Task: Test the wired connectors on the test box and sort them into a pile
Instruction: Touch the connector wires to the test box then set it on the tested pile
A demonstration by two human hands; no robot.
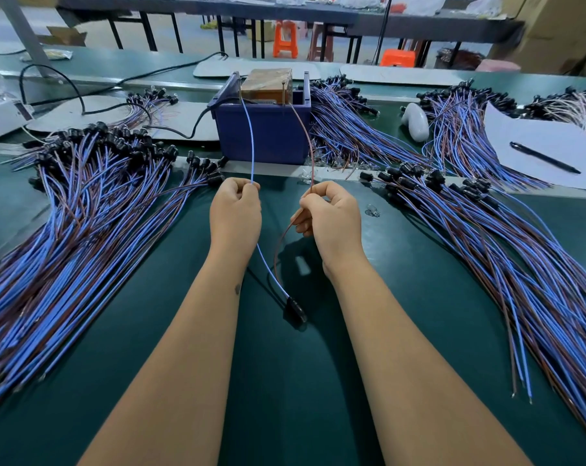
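My left hand (235,213) pinches a blue wire (251,142) and my right hand (328,215) pinches a brown wire (310,153). Both wires run up to two metal pins on the test box (268,84), which sits in a blue bin (263,132). Below my hands the two wires join at a black connector (295,309) hanging between my forearms just above the green table (285,381). A large pile of wired connectors (76,210) spreads on the left. Another pile (506,250) fans out on the right.
More wire bundles (352,129) lie behind and right of the bin. A white sheet with a black pen (543,157) is at the right, a white rounded object (416,121) beside it. A black cable (83,99) runs to the bin from the left. Orange stools stand far back.
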